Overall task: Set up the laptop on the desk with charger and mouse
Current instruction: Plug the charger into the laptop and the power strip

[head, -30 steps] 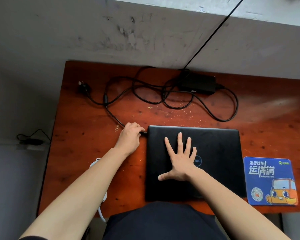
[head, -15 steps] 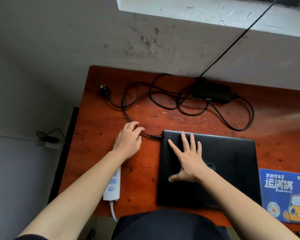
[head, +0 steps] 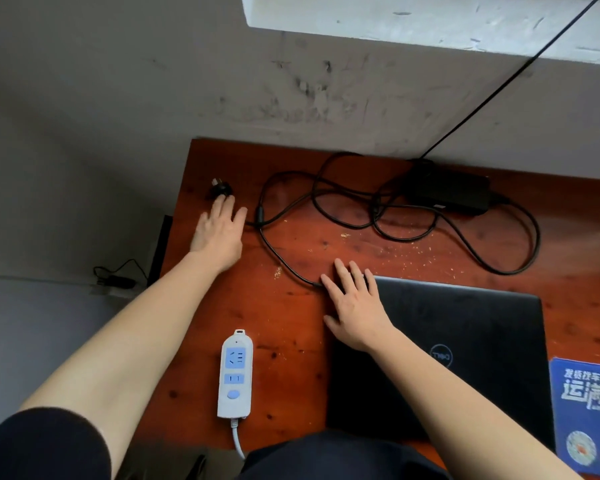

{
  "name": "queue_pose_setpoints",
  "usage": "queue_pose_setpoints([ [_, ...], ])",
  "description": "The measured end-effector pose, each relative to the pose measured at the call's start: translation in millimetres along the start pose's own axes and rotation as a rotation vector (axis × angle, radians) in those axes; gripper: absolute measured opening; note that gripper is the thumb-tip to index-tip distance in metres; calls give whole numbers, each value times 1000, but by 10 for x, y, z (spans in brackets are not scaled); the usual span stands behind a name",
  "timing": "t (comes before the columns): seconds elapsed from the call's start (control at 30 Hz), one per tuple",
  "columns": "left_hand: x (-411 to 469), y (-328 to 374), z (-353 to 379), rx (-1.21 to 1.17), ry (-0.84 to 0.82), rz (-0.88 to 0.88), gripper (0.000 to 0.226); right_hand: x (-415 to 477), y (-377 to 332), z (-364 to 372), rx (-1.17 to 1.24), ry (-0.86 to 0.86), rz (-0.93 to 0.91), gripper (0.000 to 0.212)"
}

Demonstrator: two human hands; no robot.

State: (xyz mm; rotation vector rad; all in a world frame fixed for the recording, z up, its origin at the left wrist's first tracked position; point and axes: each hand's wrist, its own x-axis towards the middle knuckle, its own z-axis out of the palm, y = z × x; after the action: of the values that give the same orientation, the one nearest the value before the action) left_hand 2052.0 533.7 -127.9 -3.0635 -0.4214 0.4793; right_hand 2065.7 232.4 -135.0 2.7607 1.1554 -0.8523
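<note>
DELL marks the laptop lid (head: 465, 327); 发货找车 the mouse pad (head: 586, 420).

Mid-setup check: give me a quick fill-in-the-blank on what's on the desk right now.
1. The laptop has its lid ____.
2. The left hand reaches for the ____ of the charger.
3. The white power strip lies to the laptop's ____.
4. The right hand rests on the ____.
Answers: closed; plug; left; laptop.
</note>
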Motion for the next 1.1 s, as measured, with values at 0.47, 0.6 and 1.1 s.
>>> queue_pose_setpoints([
  [0.47,-152,-141,-97,161,-35,-62,35,6,62,-72,89,-27,-5,74],
  [0.6,-728,50,157,16,25,-83,33,-25,-55,-145,199,27,73,76],
  [1.1,-1863,315,194,-320,437,129,51,-200,-822,-229,-11,27,-309,47],
])
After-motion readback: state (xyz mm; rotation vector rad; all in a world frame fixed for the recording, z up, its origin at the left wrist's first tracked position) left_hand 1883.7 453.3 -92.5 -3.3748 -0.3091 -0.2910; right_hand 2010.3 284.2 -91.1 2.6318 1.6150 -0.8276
